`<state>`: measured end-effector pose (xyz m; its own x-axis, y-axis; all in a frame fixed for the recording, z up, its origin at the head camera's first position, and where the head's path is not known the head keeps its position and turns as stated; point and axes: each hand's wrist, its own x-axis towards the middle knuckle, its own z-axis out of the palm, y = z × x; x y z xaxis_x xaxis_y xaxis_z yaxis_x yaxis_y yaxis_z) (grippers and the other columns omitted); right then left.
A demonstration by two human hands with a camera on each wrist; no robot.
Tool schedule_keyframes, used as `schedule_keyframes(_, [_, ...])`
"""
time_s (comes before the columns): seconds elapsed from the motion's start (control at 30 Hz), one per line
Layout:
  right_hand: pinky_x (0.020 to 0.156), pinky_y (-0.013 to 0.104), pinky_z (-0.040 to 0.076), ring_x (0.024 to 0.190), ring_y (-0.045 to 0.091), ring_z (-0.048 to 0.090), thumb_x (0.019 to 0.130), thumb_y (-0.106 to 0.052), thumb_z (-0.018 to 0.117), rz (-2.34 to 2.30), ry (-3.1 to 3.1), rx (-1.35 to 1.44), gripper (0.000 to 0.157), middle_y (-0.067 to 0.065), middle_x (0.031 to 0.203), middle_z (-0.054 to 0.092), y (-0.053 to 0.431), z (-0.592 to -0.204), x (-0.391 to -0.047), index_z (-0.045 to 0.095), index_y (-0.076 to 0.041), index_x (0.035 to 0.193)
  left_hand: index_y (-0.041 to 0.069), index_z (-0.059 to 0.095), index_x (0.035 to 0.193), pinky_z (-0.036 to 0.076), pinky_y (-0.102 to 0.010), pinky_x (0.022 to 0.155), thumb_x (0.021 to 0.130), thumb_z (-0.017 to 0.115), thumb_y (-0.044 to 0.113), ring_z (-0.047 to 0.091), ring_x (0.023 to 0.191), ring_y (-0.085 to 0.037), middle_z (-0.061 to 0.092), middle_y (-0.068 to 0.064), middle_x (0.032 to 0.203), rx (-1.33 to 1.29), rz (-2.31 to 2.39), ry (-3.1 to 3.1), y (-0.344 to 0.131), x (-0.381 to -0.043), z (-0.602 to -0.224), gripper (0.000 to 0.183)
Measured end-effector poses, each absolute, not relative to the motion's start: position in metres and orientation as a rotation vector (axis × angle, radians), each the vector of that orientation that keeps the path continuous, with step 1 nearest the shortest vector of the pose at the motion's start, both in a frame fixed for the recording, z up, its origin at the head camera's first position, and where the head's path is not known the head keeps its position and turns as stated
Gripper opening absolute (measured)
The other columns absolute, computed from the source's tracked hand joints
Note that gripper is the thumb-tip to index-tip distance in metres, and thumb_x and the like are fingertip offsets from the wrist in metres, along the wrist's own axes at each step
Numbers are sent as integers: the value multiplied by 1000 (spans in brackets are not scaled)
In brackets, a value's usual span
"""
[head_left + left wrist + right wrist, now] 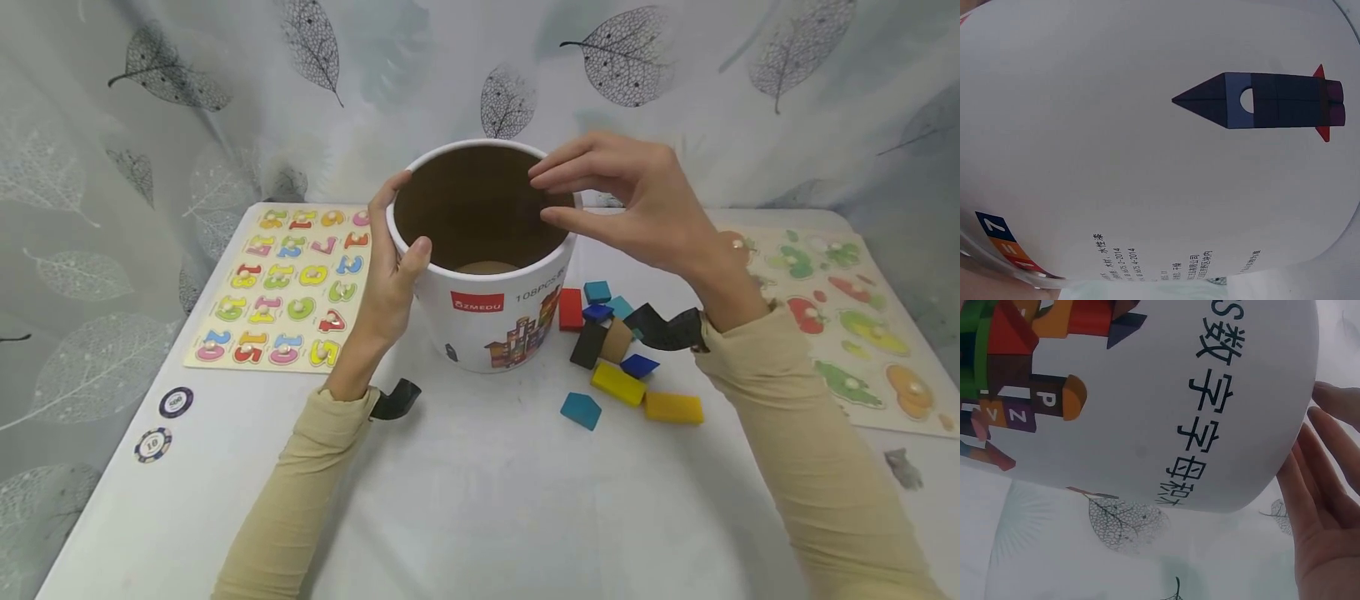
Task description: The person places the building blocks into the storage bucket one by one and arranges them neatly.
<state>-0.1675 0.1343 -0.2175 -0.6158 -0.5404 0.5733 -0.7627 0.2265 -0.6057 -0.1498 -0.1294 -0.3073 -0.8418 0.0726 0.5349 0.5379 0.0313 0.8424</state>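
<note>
- The big white bucket (472, 329) stands between my left hand (393, 271) and my right hand (633, 200).
- A number board (258, 292) lies left of my left hand.
- My left hand grips the bucket's side.
- My right hand holds nothing, thumb and fingers apart, by the rim.
- Small blocks (618, 383) lie below my right hand.

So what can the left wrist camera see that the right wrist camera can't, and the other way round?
Only the left wrist view shows the rocket picture, the coloured strip with a 7, some tiny writing and an edge of the left hand.

Only the right wrist view shows the block building picture, the big black writing and the right hand.

Both show the side of the white bucket.
</note>
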Motion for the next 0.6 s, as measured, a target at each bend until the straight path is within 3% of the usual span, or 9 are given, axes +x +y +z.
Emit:
schedule_keyframes(0.17, [99, 20, 48, 110, 14, 60, 76, 12, 75, 1371, -2255, 1212, 35, -3, 113, 67, 145, -221, -165, 70, 4, 110, 14, 23, 150, 36, -57, 108, 80, 59, 68, 37, 134, -34, 35, -14, 150, -637, -1887, -1954, -130, -150, -307, 96])
schedule_keyframes(0.37, [96, 18, 49, 108, 15, 62, 74, 13, 75, 1434, -2223, 1183, 36, 3, 114, 69, 174, -233, -157, 68, 8, 109, 15, 23, 150, 36, -54, 108, 81, 60, 67, 37, 133, -38, 35, -18, 148, -665, -1913, -1916, -130, -151, -305, 94])
schedule_keyframes(0.6, [93, 10, 47, 106, 1, 62, 76, 10, 75, 1260, -2561, 1019, 45, 4, 114, 68, 215, -280, -143, 69, -6, 116, 14, 22, 150, 39, -50, 108, 80, 61, 67, 36, 133, -38, 35, -19, 148, -674, -1922, -1909, -127, -150, -305, 96])
